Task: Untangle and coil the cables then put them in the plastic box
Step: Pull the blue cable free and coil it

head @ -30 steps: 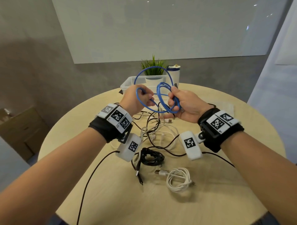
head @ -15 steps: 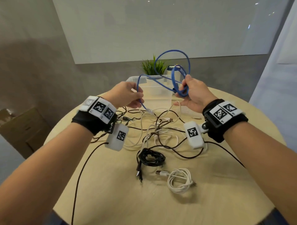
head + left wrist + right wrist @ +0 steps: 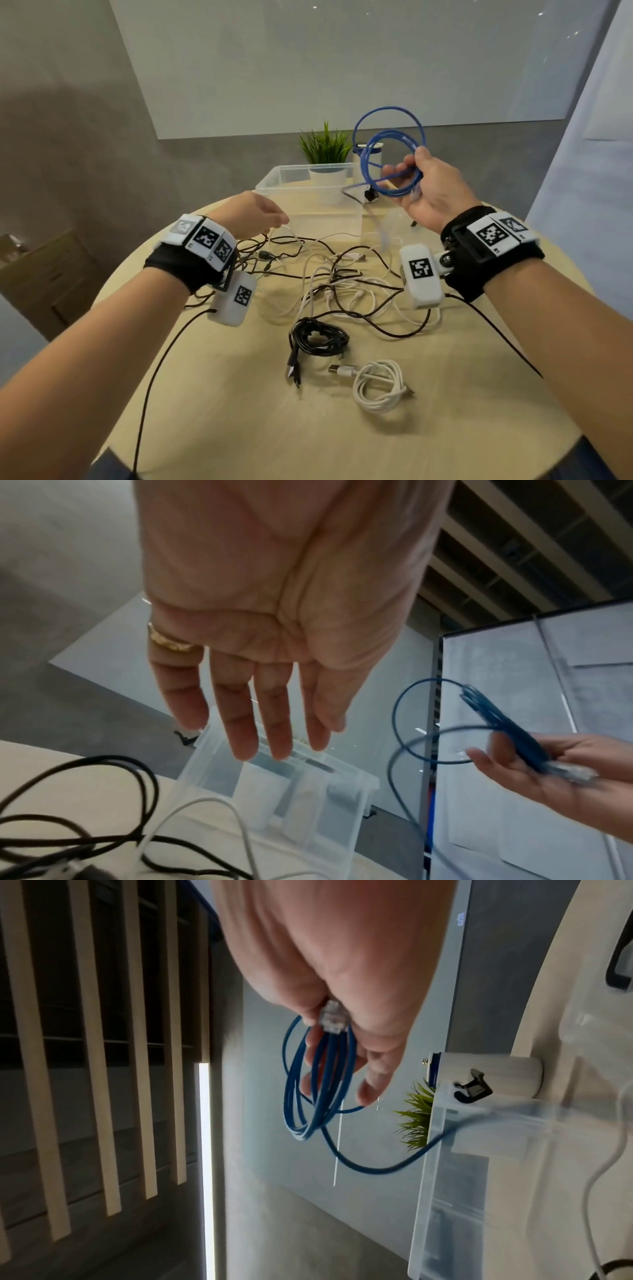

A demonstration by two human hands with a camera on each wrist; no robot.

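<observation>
My right hand point(image 3: 407, 168) grips a coiled blue network cable point(image 3: 397, 194) in the air, above the right end of the clear plastic box point(image 3: 270, 187). The right wrist view shows its loops point(image 3: 325, 1069) and a clear plug pinched under the thumb. My left hand point(image 3: 270, 217) hovers over the table by the box's front left corner, its fingers point(image 3: 240, 723) straight and holding nothing. A tangle of black and white cables point(image 3: 335, 274) lies between my wrists. Nearer me lie a coiled black cable point(image 3: 318, 337) and a coiled white cable point(image 3: 376, 387).
The round wooden table point(image 3: 239, 411) drops off on all sides. Behind the box stand a small potted plant point(image 3: 325, 150) and a white cylinder point(image 3: 371, 157). Thin black wires run from the wrist cameras across the table toward me.
My left hand let go of the blue cable and dropped toward the table with its fingers straightened. My right hand carried the coil up and to the right, over the box's end.
</observation>
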